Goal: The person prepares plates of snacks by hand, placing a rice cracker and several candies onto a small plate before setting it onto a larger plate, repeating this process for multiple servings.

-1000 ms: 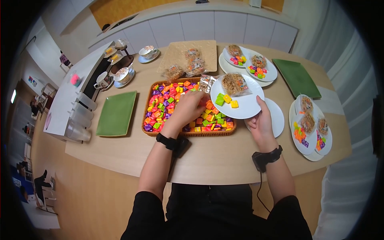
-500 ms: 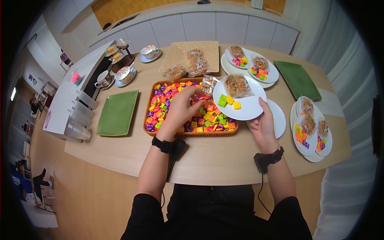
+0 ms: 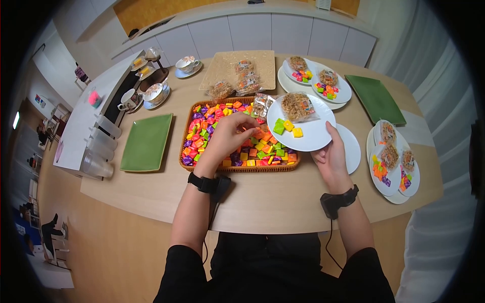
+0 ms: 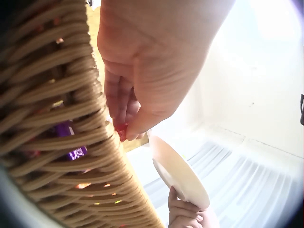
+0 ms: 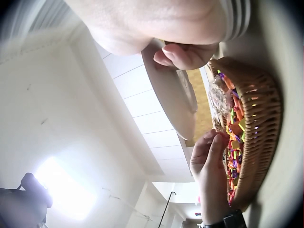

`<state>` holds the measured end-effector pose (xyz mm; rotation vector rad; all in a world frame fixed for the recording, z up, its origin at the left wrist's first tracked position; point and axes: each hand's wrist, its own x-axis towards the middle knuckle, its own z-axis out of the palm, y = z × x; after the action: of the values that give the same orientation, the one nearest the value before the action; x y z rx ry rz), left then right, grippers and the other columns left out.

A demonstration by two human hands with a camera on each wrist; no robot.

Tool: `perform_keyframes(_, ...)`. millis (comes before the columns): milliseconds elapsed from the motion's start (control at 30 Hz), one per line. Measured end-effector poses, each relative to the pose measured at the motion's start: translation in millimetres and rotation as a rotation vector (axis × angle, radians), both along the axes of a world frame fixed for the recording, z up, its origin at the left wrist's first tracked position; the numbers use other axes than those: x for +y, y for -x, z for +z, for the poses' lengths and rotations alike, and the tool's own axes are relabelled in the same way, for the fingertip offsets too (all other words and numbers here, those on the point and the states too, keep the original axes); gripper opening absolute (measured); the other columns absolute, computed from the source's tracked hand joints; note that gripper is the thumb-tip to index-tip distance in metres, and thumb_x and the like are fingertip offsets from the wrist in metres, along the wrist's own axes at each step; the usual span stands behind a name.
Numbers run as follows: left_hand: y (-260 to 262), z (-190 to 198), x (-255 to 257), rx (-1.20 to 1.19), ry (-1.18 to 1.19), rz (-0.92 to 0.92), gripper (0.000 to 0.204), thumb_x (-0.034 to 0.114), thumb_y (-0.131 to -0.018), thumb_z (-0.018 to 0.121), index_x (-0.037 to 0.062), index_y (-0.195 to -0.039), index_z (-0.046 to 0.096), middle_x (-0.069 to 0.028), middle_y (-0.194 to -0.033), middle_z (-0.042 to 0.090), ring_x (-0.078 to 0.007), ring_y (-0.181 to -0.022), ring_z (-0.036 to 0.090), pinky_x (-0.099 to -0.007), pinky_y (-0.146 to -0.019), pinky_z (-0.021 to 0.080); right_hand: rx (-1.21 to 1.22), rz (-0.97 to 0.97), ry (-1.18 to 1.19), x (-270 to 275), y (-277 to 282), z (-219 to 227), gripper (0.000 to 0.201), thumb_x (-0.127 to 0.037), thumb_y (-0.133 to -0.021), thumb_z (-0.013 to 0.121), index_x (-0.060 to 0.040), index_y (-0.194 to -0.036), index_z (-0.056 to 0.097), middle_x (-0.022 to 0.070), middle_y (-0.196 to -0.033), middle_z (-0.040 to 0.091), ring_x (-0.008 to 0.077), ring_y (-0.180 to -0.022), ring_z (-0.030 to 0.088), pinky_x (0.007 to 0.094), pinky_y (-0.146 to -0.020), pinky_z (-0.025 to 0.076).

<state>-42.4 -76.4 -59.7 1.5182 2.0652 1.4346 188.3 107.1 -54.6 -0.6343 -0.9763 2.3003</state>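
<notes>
My left hand (image 3: 228,137) is over the wicker basket (image 3: 241,170), which is full of brightly wrapped candies (image 3: 201,136). Between thumb and fingertips it pinches a red wrapped candy (image 4: 122,132), plain in the left wrist view. A white plate (image 3: 319,135) is held up by my right hand (image 3: 332,160), the thumb on its rim and fingers underneath. On that plate lie a clear-wrapped crispy cake (image 3: 297,106), a few green candies (image 3: 278,127) and yellow candies (image 3: 297,132). A packaged snack (image 3: 261,105) rests at the basket's far right corner, near the plate.
Another white plate (image 3: 349,149) lies below the held one. Filled plates stand on a platter (image 3: 397,198) at right and a platter (image 3: 289,85) behind. Green trays (image 3: 146,144) (image 3: 375,99), teacups (image 3: 154,95), plastic cups (image 3: 98,164) and a beige board (image 3: 217,70) surround the basket.
My left hand drew back slightly from the plate's edge, and its thumb and fingers spread and then came together over the candies. My right hand keeps the plate nearly still.
</notes>
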Motion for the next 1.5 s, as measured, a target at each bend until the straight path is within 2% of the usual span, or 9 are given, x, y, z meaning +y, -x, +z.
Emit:
perform_keyframes(333, -8, -5, 6, -0.121, 0.119, -0.053, 0.017, -0.001, -0.091, 0.072, 0.0003, -0.107, 0.069, -0.0079, -0.104, 0.074, -0.0164, -0.096, 0.074, -0.0301, -0.082, 0.060, 0.024, -0.006, 0.020, 2, 1, -2, 0.026, -0.037, -0.103, 0.061, -0.0108, -0.100, 0.058, -0.0047, -0.075, 0.057, 0.0028, -0.046, 0.039, 0.0193, -0.037, 0.026)
perform_keyframes(400, -9, -8, 6, 0.001, 0.079, -0.046, 0.017, 0.001, -0.088, 0.073, 0.0014, -0.105, 0.070, -0.0104, -0.099, 0.072, -0.0195, -0.089, 0.073, -0.0326, -0.078, 0.059, 0.018, -0.005, 0.022, 1, 1, -1, 0.026, -0.037, -0.103, 0.061, -0.0107, -0.100, 0.058, -0.0047, -0.075, 0.057, 0.0028, -0.046, 0.038, 0.0192, -0.037, 0.026)
perform_keyframes(500, -11, -2, 5, 0.139, 0.152, -0.007, 0.020, 0.003, -0.088, 0.073, 0.0019, -0.108, 0.071, -0.0126, -0.100, 0.072, -0.0229, -0.089, 0.073, -0.0346, -0.080, 0.059, 0.008, 0.006, 0.009, 3, 0, -4, 0.027, -0.038, -0.102, 0.061, -0.0115, -0.099, 0.058, -0.0047, -0.076, 0.058, 0.0026, -0.047, 0.038, 0.0193, -0.038, 0.026)
perform_keyframes(833, -10, -9, 5, 0.124, 0.196, -0.026, 0.025, 0.005, -0.088, 0.073, 0.0017, -0.113, 0.071, -0.0146, -0.101, 0.072, -0.0266, -0.093, 0.073, -0.0368, -0.082, 0.058, -0.003, 0.004, 0.001, 2, 0, -4, 0.028, -0.040, -0.102, 0.061, -0.0122, -0.098, 0.058, -0.0047, -0.078, 0.057, 0.0024, -0.049, 0.037, 0.0194, -0.039, 0.027)
perform_keyframes(900, -10, -9, 4, 0.140, 0.175, -0.078, 0.028, 0.003, -0.090, 0.073, 0.0019, -0.118, 0.070, -0.0115, -0.099, 0.069, -0.0203, -0.088, 0.070, -0.0337, -0.079, 0.057, 0.005, 0.010, -0.002, 2, 1, -3, 0.028, -0.040, -0.102, 0.061, -0.0121, -0.099, 0.058, -0.0047, -0.078, 0.057, 0.0024, -0.049, 0.037, 0.0194, -0.039, 0.027)
perform_keyframes(1200, -12, -6, 2, 0.022, 0.173, -0.071, 0.020, 0.003, -0.088, 0.076, 0.0001, -0.105, 0.067, -0.0086, -0.097, 0.067, -0.0172, -0.084, 0.068, -0.0321, -0.075, 0.056, -0.001, -0.002, -0.002, 1, -1, -3, 0.028, -0.039, -0.102, 0.061, -0.0114, -0.099, 0.059, -0.0046, -0.078, 0.058, 0.0024, -0.048, 0.037, 0.0195, -0.038, 0.026)
perform_keyframes(1333, -10, 2, 1, 0.079, 0.215, -0.060, 0.022, 0.002, -0.087, 0.077, 0.0013, -0.107, 0.068, -0.0069, -0.094, 0.068, -0.0144, -0.083, 0.067, -0.0297, -0.074, 0.056, -0.003, 0.011, -0.014, 0, 0, 0, 0.028, -0.039, -0.102, 0.061, -0.0117, -0.100, 0.059, -0.0045, -0.078, 0.058, 0.0024, -0.048, 0.037, 0.0195, -0.038, 0.026)
perform_keyframes(1433, -7, 7, 2, 0.034, 0.145, 0.013, 0.024, 0.002, -0.088, 0.078, 0.0026, -0.109, 0.069, -0.0033, -0.092, 0.069, -0.0098, -0.084, 0.067, -0.0260, -0.074, 0.056, -0.010, 0.009, -0.004, 0, 0, 0, 0.028, -0.040, -0.102, 0.061, -0.0119, -0.100, 0.059, -0.0046, -0.078, 0.059, 0.0025, -0.048, 0.037, 0.0195, -0.038, 0.027)
perform_keyframes(1500, -3, 4, 5, -0.073, -0.137, 0.083, 0.029, 0.008, -0.085, 0.082, 0.0034, -0.111, 0.070, -0.0036, -0.095, 0.072, -0.0097, -0.077, 0.066, -0.0266, -0.071, 0.056, -0.014, 0.015, -0.011, -1, 0, 3, 0.028, -0.040, -0.102, 0.061, -0.0121, -0.100, 0.059, -0.0047, -0.078, 0.059, 0.0025, -0.048, 0.037, 0.0194, -0.038, 0.027)
